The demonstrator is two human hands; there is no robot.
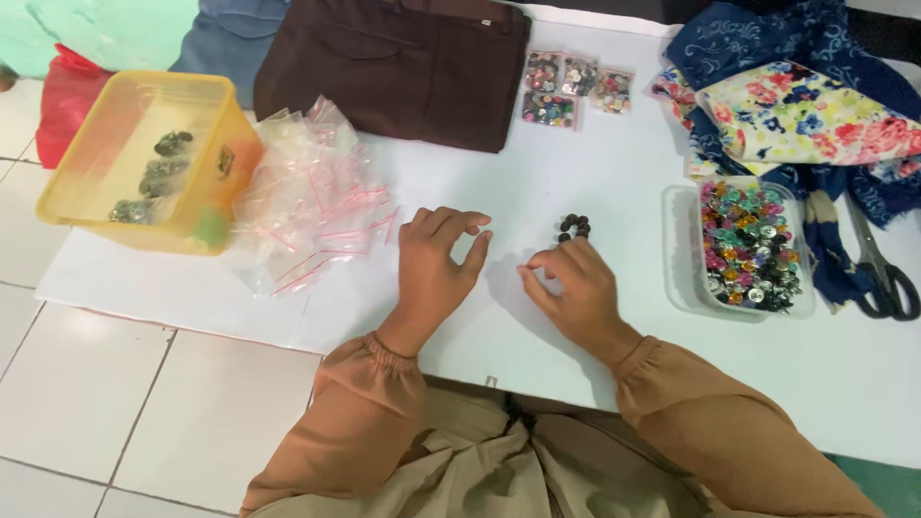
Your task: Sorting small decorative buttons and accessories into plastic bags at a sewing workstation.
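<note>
My left hand (436,269) rests on the white sheet (595,173), fingers curled, thumb and forefinger pinched together near their tips; whether anything tiny sits between them I cannot tell. My right hand (571,288) lies beside it, fingers bent, thumb and forefinger close together, just below a small cluster of dark buttons (575,227). A heap of small clear zip bags with red strips (312,206) lies left of my left hand.
A yellow plastic tub (206,144) holding a few filled bags stands far left. A clear tray of colourful buttons (750,247) sits right, scissors (881,269) beyond it. Brown cloth (393,67), bagged buttons (574,86) and floral fabrics (796,105) lie at the back.
</note>
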